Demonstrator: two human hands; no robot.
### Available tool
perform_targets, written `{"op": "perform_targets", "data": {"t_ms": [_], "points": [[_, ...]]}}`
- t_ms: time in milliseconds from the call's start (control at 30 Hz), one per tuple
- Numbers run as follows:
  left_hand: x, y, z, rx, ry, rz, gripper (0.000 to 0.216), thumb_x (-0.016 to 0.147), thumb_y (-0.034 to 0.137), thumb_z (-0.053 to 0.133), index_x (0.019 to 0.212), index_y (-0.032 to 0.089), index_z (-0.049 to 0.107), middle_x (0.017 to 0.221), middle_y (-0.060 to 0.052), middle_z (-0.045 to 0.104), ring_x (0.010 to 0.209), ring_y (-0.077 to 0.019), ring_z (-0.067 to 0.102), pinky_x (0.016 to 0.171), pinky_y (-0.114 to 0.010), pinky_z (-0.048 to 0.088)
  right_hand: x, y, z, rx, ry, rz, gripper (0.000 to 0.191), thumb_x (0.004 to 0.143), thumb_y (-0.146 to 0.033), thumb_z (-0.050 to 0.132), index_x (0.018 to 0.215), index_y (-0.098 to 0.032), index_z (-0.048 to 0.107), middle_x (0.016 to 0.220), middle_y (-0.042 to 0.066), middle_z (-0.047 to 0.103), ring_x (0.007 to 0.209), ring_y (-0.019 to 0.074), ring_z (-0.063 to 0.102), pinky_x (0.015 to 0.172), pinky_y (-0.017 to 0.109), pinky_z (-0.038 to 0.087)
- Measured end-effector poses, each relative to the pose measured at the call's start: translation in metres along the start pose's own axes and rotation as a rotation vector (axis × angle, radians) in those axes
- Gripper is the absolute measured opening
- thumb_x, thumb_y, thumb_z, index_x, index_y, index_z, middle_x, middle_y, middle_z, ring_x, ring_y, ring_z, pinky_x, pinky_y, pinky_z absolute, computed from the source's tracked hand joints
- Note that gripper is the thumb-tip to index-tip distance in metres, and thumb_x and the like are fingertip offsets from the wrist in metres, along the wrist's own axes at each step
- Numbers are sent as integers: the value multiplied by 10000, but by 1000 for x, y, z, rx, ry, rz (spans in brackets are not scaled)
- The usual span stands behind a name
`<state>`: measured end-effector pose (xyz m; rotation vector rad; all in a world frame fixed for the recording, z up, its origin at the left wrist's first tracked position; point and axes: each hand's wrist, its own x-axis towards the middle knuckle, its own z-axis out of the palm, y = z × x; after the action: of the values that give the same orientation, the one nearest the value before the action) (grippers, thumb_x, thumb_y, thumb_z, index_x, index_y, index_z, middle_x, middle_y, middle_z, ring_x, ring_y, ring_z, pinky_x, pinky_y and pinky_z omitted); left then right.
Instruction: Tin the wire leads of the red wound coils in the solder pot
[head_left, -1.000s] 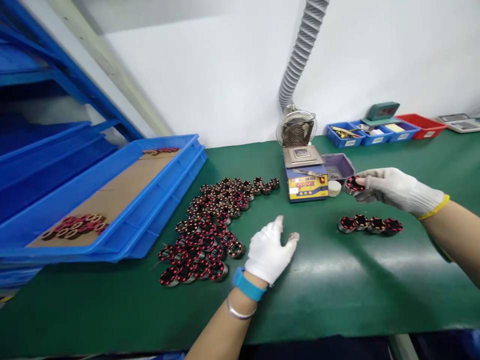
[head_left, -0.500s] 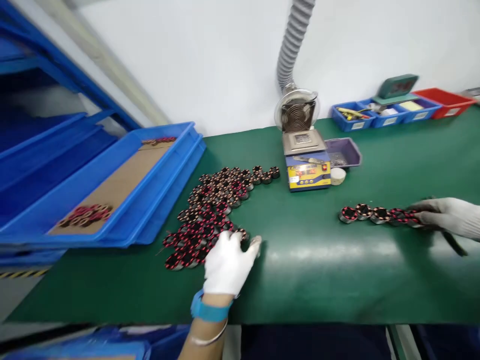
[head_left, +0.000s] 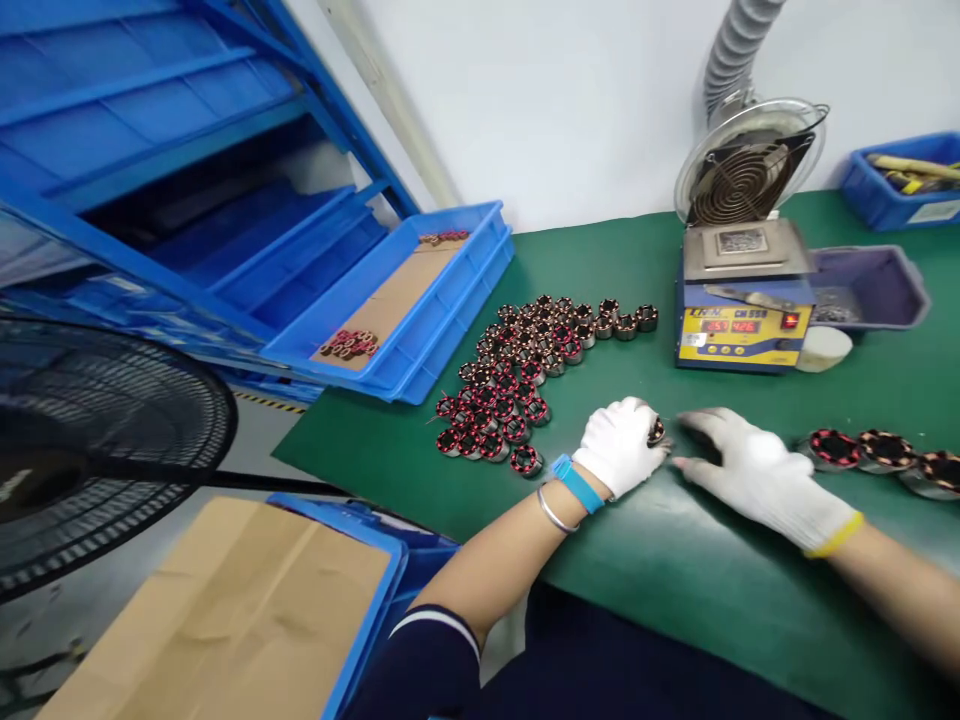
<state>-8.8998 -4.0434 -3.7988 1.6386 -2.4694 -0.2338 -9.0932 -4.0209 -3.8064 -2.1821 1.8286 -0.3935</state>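
Note:
My left hand (head_left: 621,445), in a white glove with a blue wristband, is closed round a small wound coil part (head_left: 656,431) just above the green mat (head_left: 660,560). My right hand (head_left: 739,465), also gloved, lies right beside it with fingers stretched toward that part; whether it touches it is unclear. A pile of several red-wound coil parts (head_left: 517,380) lies left of my left hand. A short row of the same parts (head_left: 881,450) sits to the right of my right hand.
A yellow-and-blue solder pot unit (head_left: 742,310) with a fan and hose (head_left: 746,160) stands behind the hands, a purple tray (head_left: 874,290) beside it. Blue crates (head_left: 420,300) with cardboard sit left. A floor fan (head_left: 90,440) and a cardboard-covered crate (head_left: 225,610) are at lower left.
My left hand picked a part from the pile's edge and came right. My right hand left the row and moved left to meet it. The view swung left and down.

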Motion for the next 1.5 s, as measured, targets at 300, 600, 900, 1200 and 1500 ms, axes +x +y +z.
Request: {"op": "perform_targets", "data": {"t_ms": [300,600,900,1200,1500], "points": [[-3,-10,7,-310,141,-153,757,690,518,782,1310,184,505,1273,-124,618,1081,-295,648,958,-418,524,15,15,5,314,-79,2,497,825,-406,597,1302,-266,619,1307,37,626,1103,258,647,936,396,553],[2,-10,9,-298,82,-87,468,767,455,702,1168,223,642,1163,-86,672,1031,-283,666,936,-410,542,16,-4,12,534,-76,37,466,884,-389,531,1316,-236,615,1289,49,642,1119,238,649,1004,382,529],[-5,-5,14,-324,64,73,396,831,313,606,1214,212,611,1210,-83,654,1072,-263,658,953,-412,548,9,-13,3,135,-18,6,369,928,-425,460,1162,-277,703,1156,42,690,932,264,667,783,371,526],[-6,-14,16,-652,214,194,533,768,392,750,1239,219,571,1258,-93,646,1149,-228,638,1027,-375,526,22,8,-5,1107,-336,319,525,758,-619,669,998,-154,625,808,62,666,643,136,605,571,244,502],[-11,-10,9,-732,131,327,815,698,273,722,1439,148,406,1547,-195,410,1430,-292,423,1182,-454,394,18,-19,-1,1178,-216,356,618,555,-462,874,1062,-181,661,1082,92,710,908,215,698,763,296,611]]}}
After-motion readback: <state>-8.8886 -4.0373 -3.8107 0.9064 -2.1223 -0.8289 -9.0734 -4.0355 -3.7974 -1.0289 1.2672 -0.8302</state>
